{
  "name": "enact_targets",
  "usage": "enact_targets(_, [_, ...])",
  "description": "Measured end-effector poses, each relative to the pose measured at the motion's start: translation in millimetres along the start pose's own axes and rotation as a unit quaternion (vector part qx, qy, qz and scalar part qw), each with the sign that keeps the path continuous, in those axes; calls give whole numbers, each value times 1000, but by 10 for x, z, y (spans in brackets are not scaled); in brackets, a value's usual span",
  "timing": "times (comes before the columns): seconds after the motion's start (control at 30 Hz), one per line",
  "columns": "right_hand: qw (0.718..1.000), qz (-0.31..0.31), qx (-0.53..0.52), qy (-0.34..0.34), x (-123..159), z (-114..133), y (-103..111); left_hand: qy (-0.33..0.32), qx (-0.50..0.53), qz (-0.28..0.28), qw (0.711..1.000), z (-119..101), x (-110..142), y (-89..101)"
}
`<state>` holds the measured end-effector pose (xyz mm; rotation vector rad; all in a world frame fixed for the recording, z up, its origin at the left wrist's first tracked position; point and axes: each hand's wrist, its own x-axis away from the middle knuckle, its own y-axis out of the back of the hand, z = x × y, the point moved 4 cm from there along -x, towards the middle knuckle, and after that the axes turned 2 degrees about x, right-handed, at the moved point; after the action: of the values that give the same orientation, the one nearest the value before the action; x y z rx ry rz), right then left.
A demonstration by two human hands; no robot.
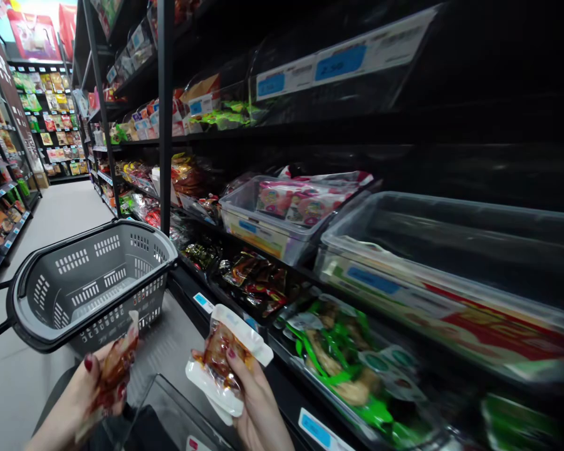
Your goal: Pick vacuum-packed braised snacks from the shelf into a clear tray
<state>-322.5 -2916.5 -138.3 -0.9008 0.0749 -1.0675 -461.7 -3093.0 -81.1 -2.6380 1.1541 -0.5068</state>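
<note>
Between the fingers of my left hand [82, 388] is a clear packet of reddish-brown snack [118, 363], tilted upright beside the basket. My right hand [258, 398] grips a sealed snack packet [223, 354] with white ends and glossy brown food showing through its clear middle; the thumb lies across its front. Just beyond my hands stands a grey shopping basket [108, 288] with a black rim, and no goods show inside it. Below and between my hands is the edge of a clear plastic bin [169, 407], partly cut off by the frame.
Shelving on the right holds a bin of green-wrapped packets [338, 357], dark packets [256, 282], a tub of pink packets [305, 197] and a large clear tub [451, 219]. A black shelf post [165, 119] rises ahead. The pale aisle floor [61, 207] runs away at left.
</note>
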Motion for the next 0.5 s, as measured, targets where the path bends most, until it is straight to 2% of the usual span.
enact_targets(0.1, [1000, 13, 3, -1, 22, 3, -30, 48, 130, 77, 987, 52, 56, -81])
enact_targets(0.37, [1000, 4, 14, 9, 34, 32, -30, 19, 167, 45, 985, -19, -45, -105])
enact_targets(0.43, [1000, 1, 10, 8, 27, 28, -15, 25, 206, 61, 976, -4, -63, -122])
enact_targets(0.5, [1000, -7, 2, 10, 22, 25, -1, 45, 229, 100, 967, 18, -58, -154])
